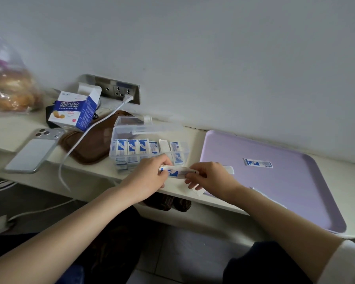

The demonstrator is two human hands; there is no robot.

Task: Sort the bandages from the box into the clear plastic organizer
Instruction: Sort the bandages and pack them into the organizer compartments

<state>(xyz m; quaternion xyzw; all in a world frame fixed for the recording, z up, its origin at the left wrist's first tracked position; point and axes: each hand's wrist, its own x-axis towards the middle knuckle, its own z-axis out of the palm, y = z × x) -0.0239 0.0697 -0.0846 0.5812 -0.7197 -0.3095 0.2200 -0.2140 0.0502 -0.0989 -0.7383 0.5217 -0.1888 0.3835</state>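
Blue-white wrapped bandage point(177, 171), pinched at both ends

A plain pale grey painted wall point(213, 48) rises behind a cream-coloured bench point(12, 128) under soft, even light. A brushed-metal socket panel point(115, 90) sits low on the wall, one white plug point(127, 98) in it. Below the bench, grey floor tiles point(172, 253) show.

I see a lilac tray point(295, 191) on the cream worktop point(12, 128), with a white-and-blue printed bandage point(258, 163) on it. The clear organizer point(131, 128) shows rows of the same blue-and-white wrappers. The box point(74, 109) is white and dark blue, beside a brown mat point(86, 148).
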